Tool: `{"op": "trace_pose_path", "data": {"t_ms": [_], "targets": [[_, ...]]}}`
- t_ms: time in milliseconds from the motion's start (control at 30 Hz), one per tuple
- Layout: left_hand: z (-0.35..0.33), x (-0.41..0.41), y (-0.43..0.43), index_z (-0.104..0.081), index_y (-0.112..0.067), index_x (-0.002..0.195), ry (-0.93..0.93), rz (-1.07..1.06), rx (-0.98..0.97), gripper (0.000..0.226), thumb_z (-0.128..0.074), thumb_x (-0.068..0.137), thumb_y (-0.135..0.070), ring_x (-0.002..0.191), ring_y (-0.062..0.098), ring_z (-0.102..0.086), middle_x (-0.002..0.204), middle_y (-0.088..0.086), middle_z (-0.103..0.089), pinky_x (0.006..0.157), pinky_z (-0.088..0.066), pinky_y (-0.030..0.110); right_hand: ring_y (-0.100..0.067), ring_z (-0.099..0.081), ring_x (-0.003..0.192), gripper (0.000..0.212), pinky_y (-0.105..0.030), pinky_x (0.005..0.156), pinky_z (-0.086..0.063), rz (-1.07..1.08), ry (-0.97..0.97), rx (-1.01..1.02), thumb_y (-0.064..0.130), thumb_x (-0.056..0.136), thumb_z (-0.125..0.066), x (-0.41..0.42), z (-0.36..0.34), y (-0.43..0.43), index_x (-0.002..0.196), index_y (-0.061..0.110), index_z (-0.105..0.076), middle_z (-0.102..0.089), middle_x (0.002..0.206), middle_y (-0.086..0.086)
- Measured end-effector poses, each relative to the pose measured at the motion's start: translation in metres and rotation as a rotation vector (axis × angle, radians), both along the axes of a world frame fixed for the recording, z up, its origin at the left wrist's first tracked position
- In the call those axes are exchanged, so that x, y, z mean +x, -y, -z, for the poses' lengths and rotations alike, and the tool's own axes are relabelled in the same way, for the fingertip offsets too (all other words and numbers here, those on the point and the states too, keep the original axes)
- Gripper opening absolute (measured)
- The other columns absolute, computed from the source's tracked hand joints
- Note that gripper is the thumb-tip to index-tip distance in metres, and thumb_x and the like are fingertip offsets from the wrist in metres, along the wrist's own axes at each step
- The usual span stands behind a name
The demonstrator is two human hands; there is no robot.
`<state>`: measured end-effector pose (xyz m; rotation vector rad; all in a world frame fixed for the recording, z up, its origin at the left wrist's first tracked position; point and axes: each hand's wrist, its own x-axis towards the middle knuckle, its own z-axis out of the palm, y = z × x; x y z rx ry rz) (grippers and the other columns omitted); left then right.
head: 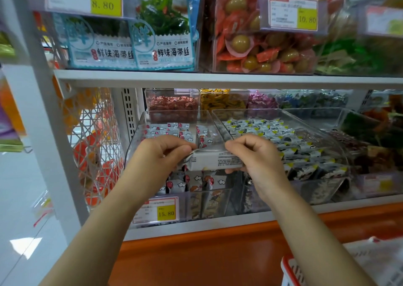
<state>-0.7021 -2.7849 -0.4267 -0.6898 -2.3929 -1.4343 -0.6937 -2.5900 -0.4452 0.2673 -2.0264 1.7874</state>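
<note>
You hold the white snack packet (214,159) level between your hands, left hand (161,152) pinching its crimped end, right hand (255,155) gripping the other, directly above the clear bin (139,124), probably so its contents drop straight in.
</note>
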Motion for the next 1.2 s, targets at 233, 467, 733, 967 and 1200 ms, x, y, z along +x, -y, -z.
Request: {"op": "trace_pose_path", "data": {"t_ms": [233,467,733,967,1200], "targets": [[0.004,-0.003,-0.006,-0.052,-0.022,0.072,-0.190,-0.161,-0.104,0.019,-0.055,0.090,-0.027,0.066,0.008,-0.051,0.071,-0.004,-0.057,0.056,-0.042,0.019,-0.021,-0.068,0.066,0.029,-0.028,0.048,-0.054,-0.073,0.060,-0.087,0.009,0.085,-0.064,0.000,-0.002,-0.002,0.056,0.016,-0.065,-0.067,0.066,-0.002],[0.005,-0.006,-0.008,-0.052,-0.003,0.076,0.045,-0.107,0.083,0.026,-0.049,0.094,-0.021,0.062,0.023,-0.061,0.068,0.009,-0.055,0.044,-0.044,0.013,-0.021,-0.069,0.069,0.026,-0.028,0.052,-0.055,-0.178,0.074,-0.060,0.006,0.084,-0.064,0.002,-0.005,-0.008,0.061,0.018,-0.070,-0.068,0.069,-0.001],[0.004,-0.002,-0.007,-0.064,-0.022,0.092,0.197,0.032,0.236,0.008,-0.059,0.087,-0.022,0.080,0.014,-0.066,0.087,0.000,-0.069,0.071,-0.057,0.026,-0.027,-0.069,0.076,0.022,-0.039,0.060,-0.058,-0.064,0.031,-0.030,0.015,0.088,-0.063,0.000,-0.002,-0.002,0.068,0.011,-0.071,-0.070,0.073,-0.010],[0.002,-0.002,-0.009,-0.070,-0.012,0.092,0.213,0.085,0.317,0.017,-0.054,0.090,-0.015,0.080,0.012,-0.068,0.086,0.002,-0.072,0.068,-0.054,0.016,-0.025,-0.071,0.072,0.022,-0.028,0.051,-0.056,-0.162,0.218,-0.340,0.015,0.087,-0.060,-0.001,-0.003,-0.005,0.072,0.004,-0.070,-0.072,0.073,-0.010],[0.006,-0.006,-0.015,-0.068,-0.008,0.090,0.286,0.043,0.421,0.012,-0.056,0.089,-0.011,0.074,0.012,-0.070,0.078,0.000,-0.073,0.061,-0.054,0.016,-0.021,-0.069,0.093,0.036,-0.028,0.076,-0.057,-0.316,0.129,-0.198,0.014,0.070,-0.073,0.000,-0.007,-0.011,0.105,0.019,-0.067,-0.072,0.098,-0.004]]}}
